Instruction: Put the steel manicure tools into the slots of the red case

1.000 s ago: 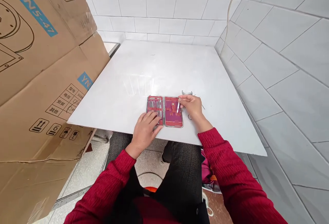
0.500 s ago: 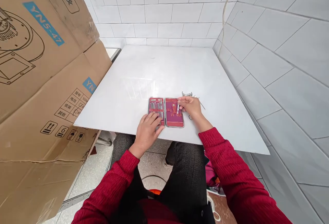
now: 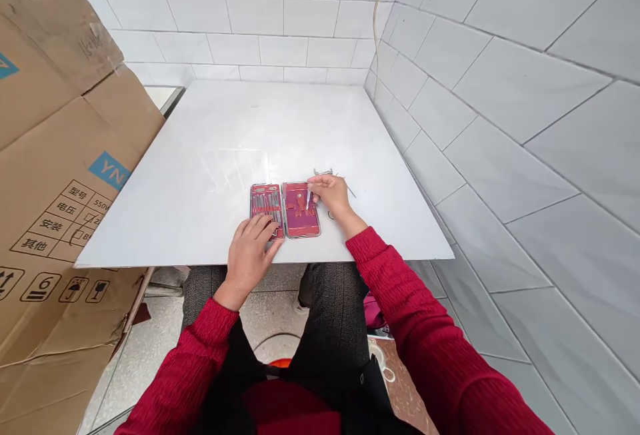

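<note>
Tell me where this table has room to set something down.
The table has bare room left of the open case, towards the cardboard box, and beyond the case, up to the tiled wall. A smaller patch lies right of the loose metal tools. It is crowded around the case, left hand, right hand and tools.

White tabletop (image 3: 250, 128): we had broad room beyond the open case (image 3: 300, 225).
Cardboard box (image 3: 55, 162): it blocked us on the left.
Tiled wall (image 3: 500, 122): it hemmed us in on the right.
Metal tools (image 3: 323, 172): they obstructed us near our right hand (image 3: 331, 196).
</note>
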